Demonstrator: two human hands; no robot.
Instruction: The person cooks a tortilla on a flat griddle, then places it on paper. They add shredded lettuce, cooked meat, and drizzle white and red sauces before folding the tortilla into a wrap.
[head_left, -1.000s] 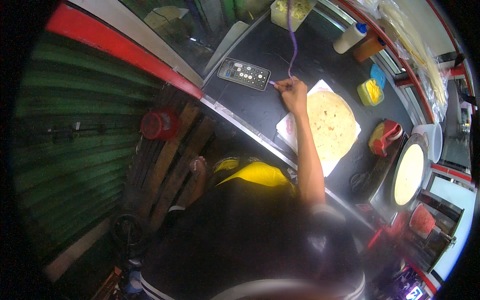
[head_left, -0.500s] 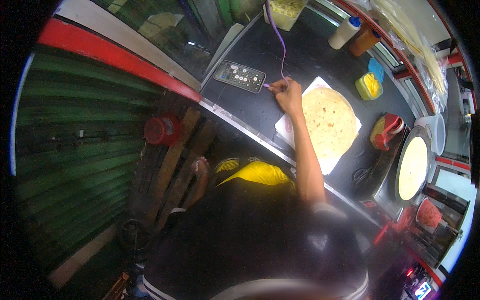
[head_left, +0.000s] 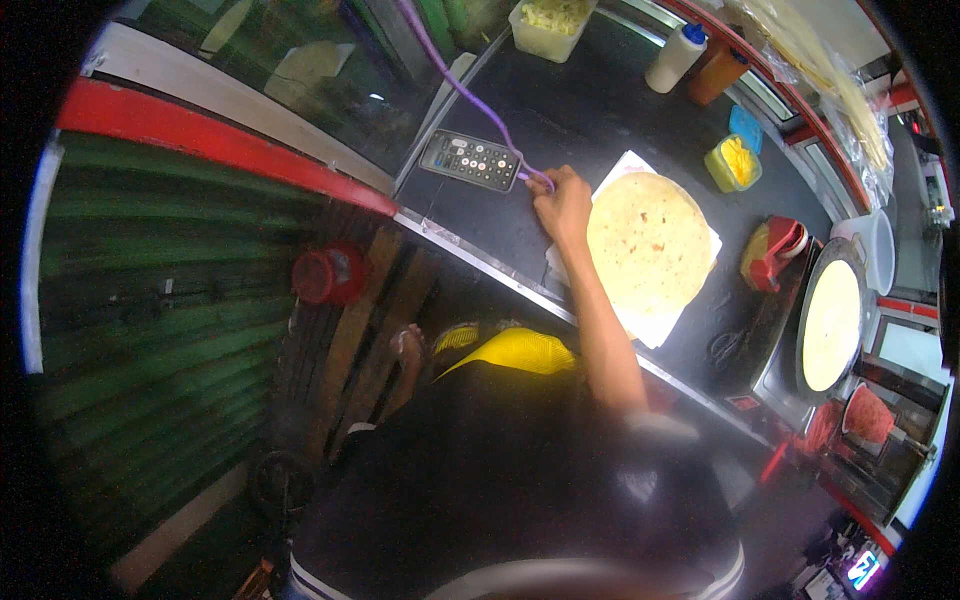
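My right hand [head_left: 564, 205] reaches over the dark counter, its fingers pinched on a purple cable [head_left: 470, 97] close to its plug end. The cable's end meets the right edge of a dark phone-shaped device [head_left: 468, 161] showing rows of round buttons; whether it is fully plugged in is too small to tell. Just right of that hand, a round browned flatbread [head_left: 655, 240] lies on white paper [head_left: 628, 163]. My left hand [head_left: 408, 350] hangs low beside my body, away from the counter; its fingers are too dim and blurred to read.
At the counter's far end stand a tub of shredded vegetable [head_left: 548, 32], a white squeeze bottle [head_left: 676, 60] and an orange one [head_left: 718, 76]. A small yellow-filled tub [head_left: 733, 163] sits to the right. Pale batter covers a round griddle [head_left: 832, 325]. A red container [head_left: 330, 273] is lower left.
My right hand stays at the cable's end beside the device. The cable's upper length has swung left and now crosses near the device's right end. The whole view has shifted slightly.
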